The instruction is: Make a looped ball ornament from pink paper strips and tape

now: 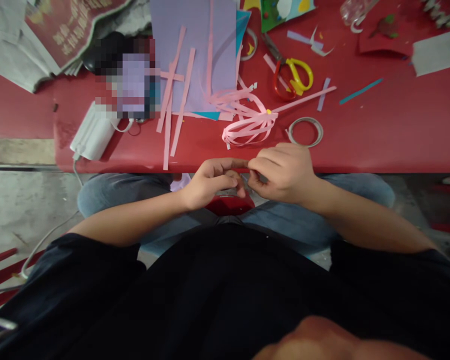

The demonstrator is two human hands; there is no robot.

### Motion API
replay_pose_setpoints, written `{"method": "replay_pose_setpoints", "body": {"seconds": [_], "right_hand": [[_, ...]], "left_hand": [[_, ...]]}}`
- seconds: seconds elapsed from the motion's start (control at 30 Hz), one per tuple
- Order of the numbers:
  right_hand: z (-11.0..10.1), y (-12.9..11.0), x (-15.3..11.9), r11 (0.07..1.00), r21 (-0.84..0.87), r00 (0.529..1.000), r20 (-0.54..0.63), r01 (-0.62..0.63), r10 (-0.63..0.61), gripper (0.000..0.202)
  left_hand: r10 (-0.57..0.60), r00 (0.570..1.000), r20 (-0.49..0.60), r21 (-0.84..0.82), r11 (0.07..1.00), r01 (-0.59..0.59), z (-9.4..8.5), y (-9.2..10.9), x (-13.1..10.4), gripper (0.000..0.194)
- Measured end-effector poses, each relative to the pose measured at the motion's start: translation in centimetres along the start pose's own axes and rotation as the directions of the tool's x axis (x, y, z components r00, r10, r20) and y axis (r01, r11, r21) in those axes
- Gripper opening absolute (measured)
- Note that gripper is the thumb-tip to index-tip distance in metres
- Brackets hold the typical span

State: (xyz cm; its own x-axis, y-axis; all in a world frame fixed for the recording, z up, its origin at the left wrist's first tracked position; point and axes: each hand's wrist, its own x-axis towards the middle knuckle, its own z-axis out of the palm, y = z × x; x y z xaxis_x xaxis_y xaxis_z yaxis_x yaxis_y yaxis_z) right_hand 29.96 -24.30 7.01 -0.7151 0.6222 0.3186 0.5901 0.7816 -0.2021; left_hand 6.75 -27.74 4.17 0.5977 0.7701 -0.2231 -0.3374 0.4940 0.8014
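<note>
My left hand (215, 181) is over the front edge of the table, index finger stretched out and the other fingers loosely bent and apart. My right hand (285, 170) is curled, its thumb and forefinger pinched together at the tip of the left index finger. Anything between those fingertips is too small to make out. Just beyond the hands lies a looped pink paper-strip shape (249, 131), gathered at a small yellow spot, with a long pink strip running off to the right. A roll of tape (305, 132) lies close to my right hand.
Scissors (292, 75) with red and yellow handles lie behind the tape. Loose pink strips (182, 102) rest partly on purple paper (195, 30). A white power bank (95, 131) with a cable sits left, and a blue strip (361, 91) right, on the red table (390, 135).
</note>
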Motion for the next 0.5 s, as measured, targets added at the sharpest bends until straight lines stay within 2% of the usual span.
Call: {"method": "replay_pose_setpoints", "body": {"seconds": [0.17, 0.27, 0.33, 0.4, 0.47, 0.5], "right_hand": [[0.5, 0.2, -0.1, 0.997, 0.050, 0.991, -0.126, 0.058, -0.051, 0.009], [0.5, -0.1, -0.1, 0.991, 0.099, 0.985, -0.156, 0.089, -0.073, 0.006], [0.3, -0.5, 0.0, 0.978, 0.194, 0.988, -0.149, 0.073, -0.044, 0.003], [0.1, -0.9, 0.1, 0.938, 0.344, 0.992, -0.098, -0.039, 0.077, 0.001], [0.1, -1.0, 0.3, 0.851, 0.484, 0.969, -0.027, -0.203, 0.246, 0.001], [0.1, -1.0, 0.4, 0.800, 0.540, 0.950, -0.006, -0.260, 0.313, 0.002]], "left_hand": [[-0.039, 0.999, -0.015, -0.023, 0.999, 0.039, -0.2, 0.1, 0.0, 0.049], [-0.088, 0.994, -0.069, -0.051, 0.995, 0.085, 0.1, 0.5, 0.1, 0.068], [-0.098, 0.986, -0.133, -0.055, 0.994, 0.092, 0.2, 0.9, 0.3, 0.081], [-0.049, 0.979, -0.198, 0.000, 0.999, 0.049, 0.2, 1.3, 0.5, 0.074], [0.072, 0.959, -0.275, 0.121, 0.992, -0.040, -0.3, 1.8, 1.0, 0.049], [0.151, 0.935, -0.320, 0.199, 0.976, -0.090, -0.8, 2.0, 1.3, 0.038]]}}
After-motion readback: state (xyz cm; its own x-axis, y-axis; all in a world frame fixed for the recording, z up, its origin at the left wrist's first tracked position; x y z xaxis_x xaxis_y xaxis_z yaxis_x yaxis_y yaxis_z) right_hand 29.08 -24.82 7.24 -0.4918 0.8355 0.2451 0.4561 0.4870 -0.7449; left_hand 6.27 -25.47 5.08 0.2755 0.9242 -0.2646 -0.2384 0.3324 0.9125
